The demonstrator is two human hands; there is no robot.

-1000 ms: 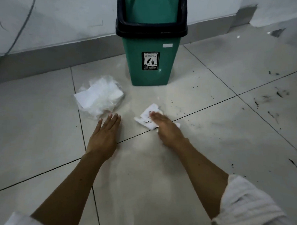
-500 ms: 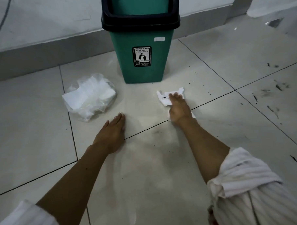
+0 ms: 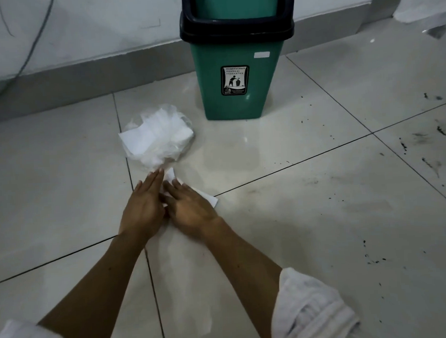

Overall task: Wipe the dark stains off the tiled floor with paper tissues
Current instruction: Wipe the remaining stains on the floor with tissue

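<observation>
Head view: crumpled white paper tissue (image 3: 210, 198) lies flat on the glossy pale tiled floor (image 3: 321, 228), pinned under your right hand (image 3: 190, 208), fingers straight, pressing, not curled. Your left hand (image 3: 144, 205) rests flat just beside it, touching, holding nothing. Dark smeared stains (image 3: 431, 165) lie well off to your right, so the right hand is nearer; judge the sweep goes rightward. Plastic-wrapped tissue pack (image 3: 159, 136) sits just ahead; green plastic bin (image 3: 236, 91) beyond.
</observation>
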